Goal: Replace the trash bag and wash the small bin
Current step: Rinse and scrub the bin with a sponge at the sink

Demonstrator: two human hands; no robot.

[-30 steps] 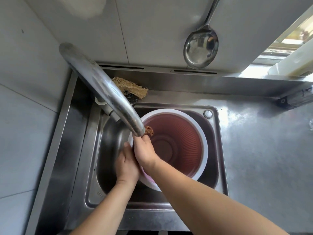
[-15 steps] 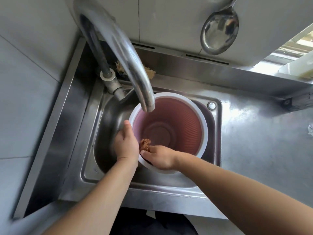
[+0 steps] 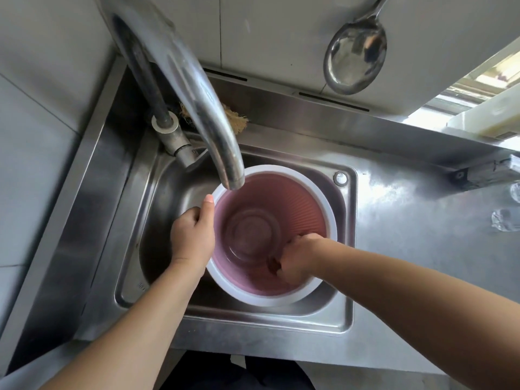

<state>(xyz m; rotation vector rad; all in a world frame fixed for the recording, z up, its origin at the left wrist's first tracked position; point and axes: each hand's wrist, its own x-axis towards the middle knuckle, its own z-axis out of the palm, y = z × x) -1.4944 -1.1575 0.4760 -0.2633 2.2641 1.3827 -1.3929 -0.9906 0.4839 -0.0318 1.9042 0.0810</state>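
The bin (image 3: 274, 235), pink inside with a white rim, stands upright in the sink (image 3: 342, 291) with its mouth under the tap (image 3: 197, 108) spout at its 11 o'clock, so the washing looks to be under way, though no running water can be made out. The left hand (image 3: 192, 239) steadies the rim at 9 o'clock, thumb along the rim and fingers curled over the outside, while the right hand (image 3: 295, 258) reaches inside at 4 o'clock, its grip clamped on a small brown scrubber (image 3: 273, 266) against the wall. Rinsing, emptying and fitting a fresh bag seem still to come; no bag is in view, and a ladle (image 3: 354, 49) hangs on the wall at 1 o'clock beyond the worktop (image 3: 422, 235).
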